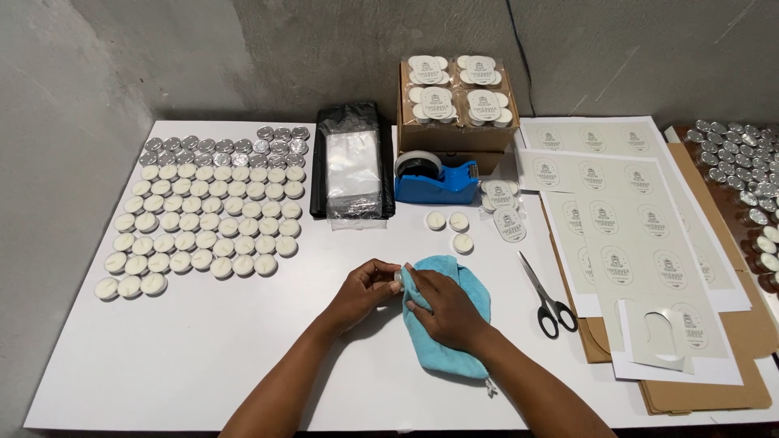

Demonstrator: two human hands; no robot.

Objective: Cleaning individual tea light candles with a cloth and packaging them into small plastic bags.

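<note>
We've got our left hand point(365, 288) pinching a small tealight candle point(398, 277) by its rim, fingers curled tight around it, right at the middle of the white table point(203, 357). Our right hand point(445, 312) is pressed down on a light blue cloth point(454, 349), with a fold of it pushed up against the candle, fingers closed on the fabric. Most of the candle is hidden by fingers and cloth, so we can only see a sliver of it.

Plenty of stuff around. Off to the left there's a big grid of white tealights point(203, 219), with a couple of rows of empty silver cups point(235, 146) behind them, well apart from the hands. Straight ahead sits a black bag with clear plastic sleeves point(350, 166) on top, and just beside it a blue tape dispenser point(434, 180). Behind that, a cardboard box point(454, 130) stacked with packed candle sets. Three loose tealights point(452, 227) and a few round label stickers point(505, 215) lie between the dispenser and the cloth.

On the right, black-handled scissors point(548, 296) lie near the cloth, not touching it, next to overlapping label sheets point(633, 243) on flat cardboard. Far right edge has more silver cups point(742, 162). Nothing sits between the hands and us.
</note>
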